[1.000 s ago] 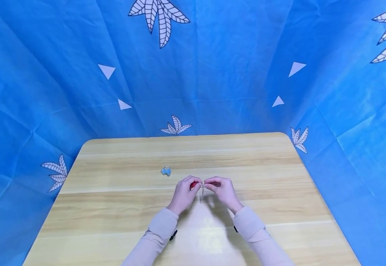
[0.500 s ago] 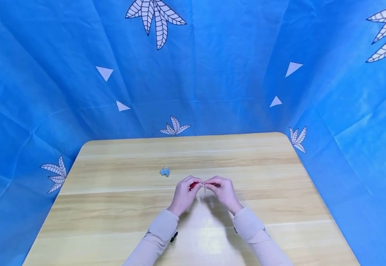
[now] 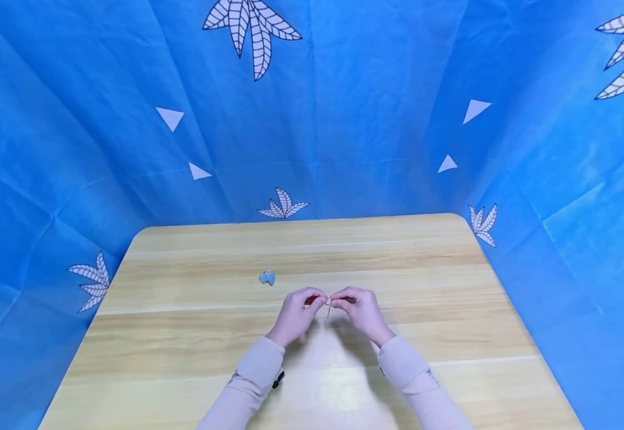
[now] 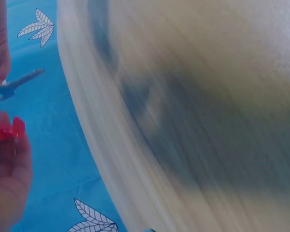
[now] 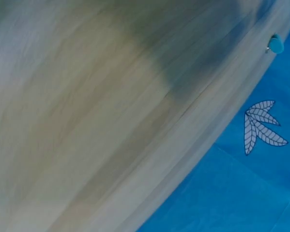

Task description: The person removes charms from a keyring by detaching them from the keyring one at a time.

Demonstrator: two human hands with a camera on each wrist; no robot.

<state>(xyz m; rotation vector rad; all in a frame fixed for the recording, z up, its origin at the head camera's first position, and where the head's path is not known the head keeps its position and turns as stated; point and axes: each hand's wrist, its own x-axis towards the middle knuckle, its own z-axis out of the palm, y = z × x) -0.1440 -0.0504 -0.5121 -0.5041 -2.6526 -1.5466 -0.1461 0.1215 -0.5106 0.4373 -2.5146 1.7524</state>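
Above the middle of the table my two hands meet almost fingertip to fingertip. My left hand [image 3: 294, 313] holds a small red object [image 4: 8, 130], partly covered by the fingers; its exact kind is unclear. From the right, my right hand [image 3: 363, 312] pinches a silver key [image 4: 19, 85] by its holed head, with the blade sticking out in the left wrist view. In the head view the key shows as a thin strip pointing down between the fingertips. The right wrist view shows no hand.
A small light-blue trinket with a thin metal ring [image 3: 267, 277] lies on the wooden table [image 3: 183, 334], beyond my left hand. Blue cloth [image 3: 371, 119] with white leaf prints hangs around the table's back and sides.
Both hands stay nearly in place, fingertips close together. The key between them has tilted slightly, and the red object is now more hidden by my left fingers.
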